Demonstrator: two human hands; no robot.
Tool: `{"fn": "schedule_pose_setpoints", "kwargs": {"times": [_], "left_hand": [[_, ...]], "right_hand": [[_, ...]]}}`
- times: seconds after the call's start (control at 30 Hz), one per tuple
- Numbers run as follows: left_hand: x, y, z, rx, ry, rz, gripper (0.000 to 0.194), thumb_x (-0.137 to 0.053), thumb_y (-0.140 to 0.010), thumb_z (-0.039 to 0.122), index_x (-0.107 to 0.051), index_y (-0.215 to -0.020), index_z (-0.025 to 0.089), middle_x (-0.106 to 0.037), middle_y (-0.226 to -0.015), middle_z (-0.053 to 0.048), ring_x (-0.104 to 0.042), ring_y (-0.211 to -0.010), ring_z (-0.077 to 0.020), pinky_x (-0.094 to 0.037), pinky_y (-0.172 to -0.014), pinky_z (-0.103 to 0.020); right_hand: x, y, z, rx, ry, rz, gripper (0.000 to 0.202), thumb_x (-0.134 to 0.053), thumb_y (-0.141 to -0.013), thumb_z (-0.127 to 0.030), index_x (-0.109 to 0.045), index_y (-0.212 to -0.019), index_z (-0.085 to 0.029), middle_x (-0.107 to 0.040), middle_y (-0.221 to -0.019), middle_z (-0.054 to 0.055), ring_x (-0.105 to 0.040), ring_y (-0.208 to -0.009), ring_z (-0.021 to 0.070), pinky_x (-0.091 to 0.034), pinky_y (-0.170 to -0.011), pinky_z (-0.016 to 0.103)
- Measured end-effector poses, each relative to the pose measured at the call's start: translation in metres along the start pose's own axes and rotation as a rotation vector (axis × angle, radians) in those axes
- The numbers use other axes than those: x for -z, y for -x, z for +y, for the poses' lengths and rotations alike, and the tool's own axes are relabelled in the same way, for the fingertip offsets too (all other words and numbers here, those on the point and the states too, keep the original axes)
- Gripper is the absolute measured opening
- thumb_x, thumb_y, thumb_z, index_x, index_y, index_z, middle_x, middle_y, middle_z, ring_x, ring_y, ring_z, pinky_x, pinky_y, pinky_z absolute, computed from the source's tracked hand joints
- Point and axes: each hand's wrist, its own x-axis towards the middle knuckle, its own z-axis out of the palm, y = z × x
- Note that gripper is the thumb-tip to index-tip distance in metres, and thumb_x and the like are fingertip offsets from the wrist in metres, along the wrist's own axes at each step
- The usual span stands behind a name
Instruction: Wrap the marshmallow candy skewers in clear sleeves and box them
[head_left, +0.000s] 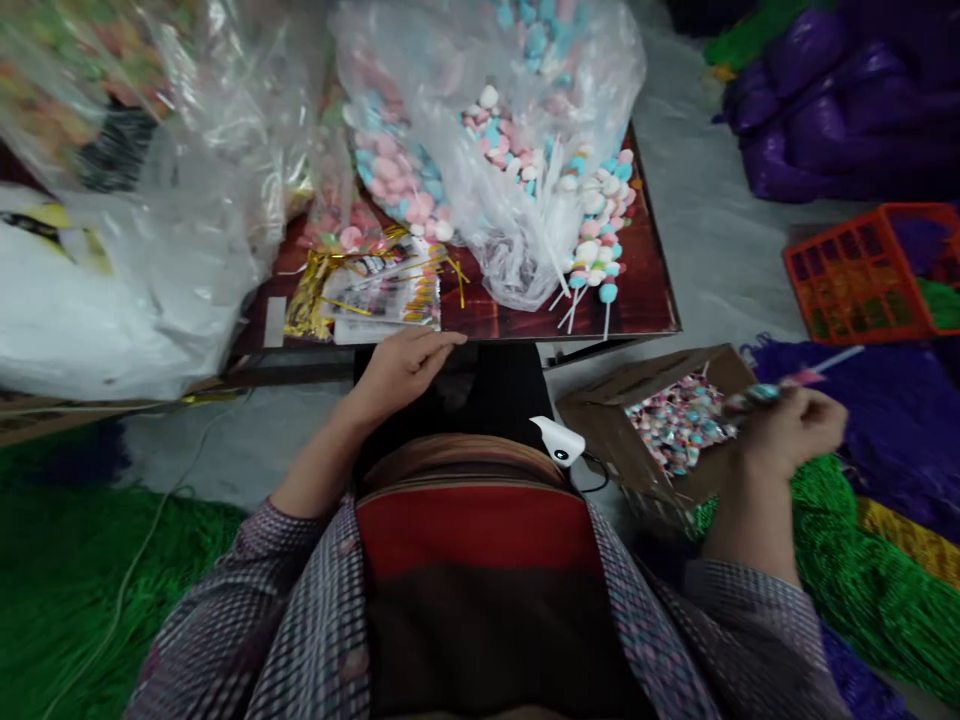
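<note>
My left hand (409,365) rests at the front edge of the table, index finger stretched out to the right and the other fingers bent; nothing shows in it. Next to it are clear plastic wrappers (386,295) and gold twist ties (311,295). Out to the right, my right hand (799,430) is closed on a marshmallow skewer (765,393), blurred, its white stick pointing up and right. Beneath and left of that hand is a cardboard box (600,420) with many wrapped marshmallow skewers (679,420). Unwrapped marshmallow skewers (600,230) lie at the table's right end.
Large clear bags of pastel marshmallows (405,150) cover the back of the table (652,290). A white bag (112,300) bulges over its left side. An orange crate (862,270), purple bundles (825,110) and green strands (862,540) lie on the floor.
</note>
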Motion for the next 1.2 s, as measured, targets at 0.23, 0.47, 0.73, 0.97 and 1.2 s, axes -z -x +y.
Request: {"fn": "schedule_pose_setpoints", "kwargs": {"times": [0.23, 0.47, 0.73, 0.97, 1.2], "left_hand": [[0.02, -0.003, -0.059, 0.222, -0.211, 0.313, 0.022, -0.057, -0.096, 0.035, -0.078, -0.098, 0.028, -0.073, -0.086, -0.007, -0.063, -0.089, -0.0247, -0.049, -0.089, -0.042], [0.015, -0.026, -0.109, 0.306, -0.199, 0.323, 0.033, -0.055, -0.097, 0.053, -0.071, -0.09, 0.025, -0.069, -0.093, -0.011, -0.058, -0.11, -0.0318, -0.042, -0.102, -0.05], [0.003, -0.062, -0.124, 0.405, -0.19, 0.315, 0.03, -0.061, -0.093, 0.047, -0.068, -0.094, 0.018, -0.066, -0.114, -0.019, -0.053, -0.127, -0.0404, -0.04, -0.109, -0.057], [-0.005, -0.065, -0.138, 0.367, -0.184, 0.376, 0.022, -0.066, -0.09, 0.038, -0.067, -0.101, 0.019, -0.066, -0.115, -0.018, -0.052, -0.128, -0.0395, -0.038, -0.112, -0.057], [-0.004, -0.073, -0.14, 0.428, -0.188, 0.35, 0.014, -0.055, -0.094, 0.03, -0.066, -0.097, 0.021, -0.067, -0.112, -0.018, -0.054, -0.124, -0.0398, -0.036, -0.109, -0.06]], "right_hand": [[0.018, -0.007, 0.043, 0.141, 0.331, 0.551, 0.033, -0.079, -0.069, -0.01, -0.06, -0.064, -0.036, -0.068, -0.08, 0.001, -0.07, -0.089, 0.0286, -0.057, -0.087, 0.041], [-0.126, 0.05, -0.038, 0.219, 0.22, -0.057, 0.012, -0.065, -0.092, -0.023, -0.077, -0.093, -0.026, -0.079, -0.086, 0.005, -0.078, -0.086, 0.0222, -0.06, -0.089, 0.041], [-0.174, 0.083, -0.079, 0.335, 0.209, -0.354, 0.021, -0.057, -0.096, -0.02, -0.075, -0.088, -0.026, -0.081, -0.093, 0.003, -0.078, -0.091, 0.0198, -0.063, -0.084, 0.039], [-0.169, 0.083, -0.073, 0.264, 0.137, -0.303, 0.019, -0.06, -0.094, -0.018, -0.076, -0.09, -0.026, -0.081, -0.094, 0.002, -0.078, -0.091, 0.0191, -0.062, -0.085, 0.039], [-0.176, 0.084, -0.078, 0.262, 0.154, -0.335, 0.022, -0.058, -0.094, -0.016, -0.076, -0.086, -0.026, -0.081, -0.091, 0.002, -0.077, -0.092, 0.0185, -0.061, -0.086, 0.038]]}}
